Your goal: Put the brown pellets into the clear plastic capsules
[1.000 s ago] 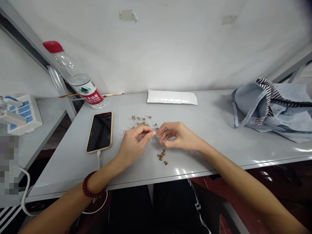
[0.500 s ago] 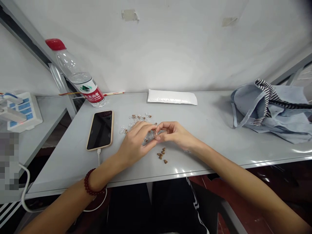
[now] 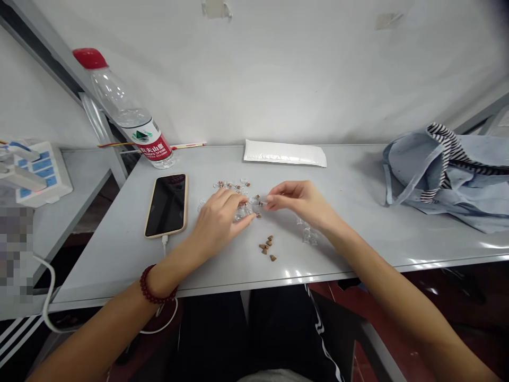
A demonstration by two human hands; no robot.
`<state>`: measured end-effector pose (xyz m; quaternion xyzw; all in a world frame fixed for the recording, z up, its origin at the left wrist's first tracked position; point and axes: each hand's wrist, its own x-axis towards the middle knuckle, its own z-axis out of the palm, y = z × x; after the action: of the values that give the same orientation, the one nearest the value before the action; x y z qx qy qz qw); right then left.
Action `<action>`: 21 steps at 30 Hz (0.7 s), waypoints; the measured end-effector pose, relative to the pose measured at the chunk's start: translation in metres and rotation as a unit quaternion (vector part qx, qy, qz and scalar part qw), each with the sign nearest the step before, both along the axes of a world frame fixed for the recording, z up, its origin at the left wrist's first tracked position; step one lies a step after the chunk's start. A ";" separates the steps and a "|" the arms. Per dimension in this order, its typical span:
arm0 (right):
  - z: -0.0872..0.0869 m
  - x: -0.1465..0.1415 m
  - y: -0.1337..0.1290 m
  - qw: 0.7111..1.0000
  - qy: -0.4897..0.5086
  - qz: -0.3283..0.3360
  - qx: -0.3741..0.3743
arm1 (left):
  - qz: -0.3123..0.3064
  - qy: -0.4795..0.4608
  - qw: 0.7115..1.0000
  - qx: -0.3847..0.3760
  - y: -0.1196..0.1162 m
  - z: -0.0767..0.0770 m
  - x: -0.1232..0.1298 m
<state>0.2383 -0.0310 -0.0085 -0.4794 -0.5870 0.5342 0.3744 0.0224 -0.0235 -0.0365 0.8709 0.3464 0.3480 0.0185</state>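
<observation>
My left hand (image 3: pixel 217 217) rests palm-down at a loose group of tiny clear glass bottles with brown cork stoppers. Its thumb and fingers are apart, with some bottles (image 3: pixel 240 213) in the gap between them. To the right, my right hand (image 3: pixel 298 200) is closed in a pinch at a small corked glass bottle (image 3: pixel 261 203), whose cork points left; the fingers partly cover it. Several loose brown corks (image 3: pixel 264 247) lie nearer the front edge. A few clear bottles (image 3: pixel 309 235), apparently without corks, stand or lie below my right wrist.
A phone (image 3: pixel 166 206) on a charging cable lies at left, with a red-capped water bottle (image 3: pixel 153 140) behind it. Along the wall are a white packet (image 3: pixel 284 154) and a thin stick (image 3: pixel 189 146). A blue cloth bag (image 3: pixel 409 164) sits at right; a power strip (image 3: pixel 51 180) is far left.
My right hand has drawn away from my left to the right and slightly up. The left hand's fingers no longer meet the right's. Bottles under my right wrist have come into view.
</observation>
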 end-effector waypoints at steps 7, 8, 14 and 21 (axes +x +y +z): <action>0.015 0.058 0.013 0.937 -0.347 0.029 0.039 | 0.014 0.008 1.000 -0.014 0.003 0.002 -0.003; 0.015 0.063 0.014 0.923 -0.379 0.057 0.028 | -0.019 0.001 0.999 -0.028 0.000 0.003 -0.001; 0.011 0.070 0.017 0.891 -0.432 0.139 -0.005 | -0.210 0.030 0.963 -0.164 -0.017 0.009 0.008; 0.006 0.067 0.019 0.892 -0.436 0.120 0.019 | -0.236 0.093 0.943 -0.216 -0.017 0.006 0.006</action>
<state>0.3057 -0.0123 -0.0020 -0.5827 -0.7544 0.3012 0.0229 0.0286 -0.0402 -0.0301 0.9312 0.1984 0.1681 0.2554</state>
